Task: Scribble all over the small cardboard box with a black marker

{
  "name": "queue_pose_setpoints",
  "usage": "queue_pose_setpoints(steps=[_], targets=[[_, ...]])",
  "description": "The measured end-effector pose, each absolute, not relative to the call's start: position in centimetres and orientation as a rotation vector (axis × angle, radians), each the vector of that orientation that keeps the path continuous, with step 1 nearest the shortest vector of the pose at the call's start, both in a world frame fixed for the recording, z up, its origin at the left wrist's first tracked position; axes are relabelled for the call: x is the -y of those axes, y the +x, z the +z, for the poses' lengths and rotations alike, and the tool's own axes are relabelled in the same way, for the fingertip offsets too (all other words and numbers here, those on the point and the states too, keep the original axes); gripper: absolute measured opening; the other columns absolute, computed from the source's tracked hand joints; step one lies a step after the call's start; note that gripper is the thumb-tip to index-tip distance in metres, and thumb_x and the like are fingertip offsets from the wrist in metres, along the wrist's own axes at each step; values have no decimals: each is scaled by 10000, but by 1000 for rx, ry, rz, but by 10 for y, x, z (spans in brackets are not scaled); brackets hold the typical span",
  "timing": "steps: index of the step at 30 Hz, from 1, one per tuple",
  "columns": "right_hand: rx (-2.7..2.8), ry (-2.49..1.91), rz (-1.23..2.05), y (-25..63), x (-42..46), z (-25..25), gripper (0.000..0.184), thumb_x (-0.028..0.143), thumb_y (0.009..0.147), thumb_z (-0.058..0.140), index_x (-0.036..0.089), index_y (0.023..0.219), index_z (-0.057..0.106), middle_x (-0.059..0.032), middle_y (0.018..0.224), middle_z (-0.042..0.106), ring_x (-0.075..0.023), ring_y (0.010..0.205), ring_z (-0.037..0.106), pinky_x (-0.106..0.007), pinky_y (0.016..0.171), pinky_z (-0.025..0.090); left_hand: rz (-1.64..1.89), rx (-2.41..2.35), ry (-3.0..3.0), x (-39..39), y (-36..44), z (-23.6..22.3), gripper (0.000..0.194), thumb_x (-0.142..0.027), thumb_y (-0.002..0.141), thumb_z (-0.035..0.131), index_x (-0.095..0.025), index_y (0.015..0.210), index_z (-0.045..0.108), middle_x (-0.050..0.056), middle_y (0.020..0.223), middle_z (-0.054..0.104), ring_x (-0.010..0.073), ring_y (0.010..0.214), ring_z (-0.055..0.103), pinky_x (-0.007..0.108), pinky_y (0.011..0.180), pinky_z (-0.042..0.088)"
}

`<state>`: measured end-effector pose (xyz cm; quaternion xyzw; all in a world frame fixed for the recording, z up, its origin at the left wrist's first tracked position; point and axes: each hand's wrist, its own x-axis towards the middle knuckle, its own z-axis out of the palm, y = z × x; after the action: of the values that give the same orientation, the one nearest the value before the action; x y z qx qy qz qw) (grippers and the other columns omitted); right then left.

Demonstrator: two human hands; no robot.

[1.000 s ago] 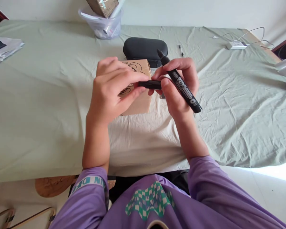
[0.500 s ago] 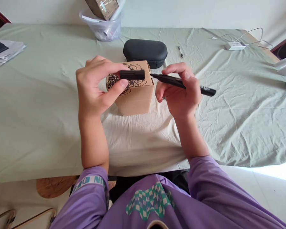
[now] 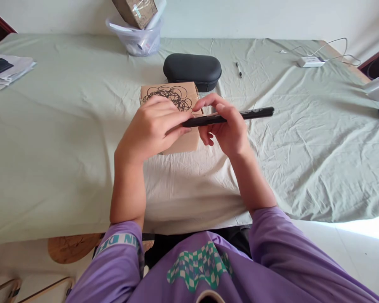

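Observation:
A black marker lies nearly level between my hands, its cap end to the left. My left hand pinches the marker cap, fingers closed around it. My right hand grips the marker's barrel between thumb and fingers. Cap and barrel meet in one line, the tip out of sight. Just behind and below my hands stands a cardboard box with looping black scribbles on its top, partly covered by my left hand.
Behind the box is a black zip case, with a thin pen to its right. A clear plastic bin stands at the back. Papers lie far left, a white power strip far right, on a green cloth.
The cap, held in my left hand, was first apart from the marker. The marker has turned to level in my right hand, and its tip has gone into the cap.

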<state>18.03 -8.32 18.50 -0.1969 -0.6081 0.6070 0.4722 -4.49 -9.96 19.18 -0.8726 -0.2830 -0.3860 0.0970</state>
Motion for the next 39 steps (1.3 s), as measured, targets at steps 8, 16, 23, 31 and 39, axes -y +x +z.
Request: queue_pose_setpoints(steps=[8, 16, 23, 31, 39], targets=[[1551, -544, 1310, 178, 83, 179, 310, 525, 1025, 539, 241, 965, 648, 33, 624, 543, -143, 435, 436, -315, 456, 364, -1005, 956, -2593, 106, -45, 201, 218, -384, 1111, 662, -247, 1237, 775, 44, 987, 788, 256, 970, 722, 476, 959, 580], [1750, -1234, 301, 195, 3, 110, 266, 290, 1009, 459, 230, 1246, 562, -35, 866, 600, -251, 781, 584, -407, 865, 556, -1047, 1552, -2718, 81, -112, 184, 1242, -917, 797, 768, -242, 1745, 333, 147, 1665, 484, 438, 1561, 464, 675, 1311, 396], [2230, -1669, 225, 195, -18, 51, 785, 63, 953, 407, 253, 1714, 451, -160, 1641, 580, -418, 1437, 479, -602, 1167, 386, -1011, 1585, -2823, 57, -139, 154, 1338, -937, 797, 751, -340, 1791, 83, 41, 1883, 128, 427, 1745, 125, 657, 1380, 264], [1688, -2254, 315, 211, -37, 39, 1125, 348, 786, 810, 33, 1737, 297, -352, 1541, 510, -515, 1424, 467, -652, 1173, 376, -1018, 1483, -2939, 51, -138, 152, 1225, -856, 920, 668, -278, 1785, 22, 35, 1823, 296, 381, 1730, 190, 589, 1420, 199], [1120, -1663, 1007, 214, -42, 42, 695, 197, 602, 881, 116, 1252, 647, -213, 1313, 695, -383, 1277, 660, -510, 1040, 609, -1186, 1375, -2877, 39, -124, 141, 1188, -786, 896, 746, -292, 1771, 113, 57, 1715, 402, 405, 1709, 205, 621, 1452, 116]])
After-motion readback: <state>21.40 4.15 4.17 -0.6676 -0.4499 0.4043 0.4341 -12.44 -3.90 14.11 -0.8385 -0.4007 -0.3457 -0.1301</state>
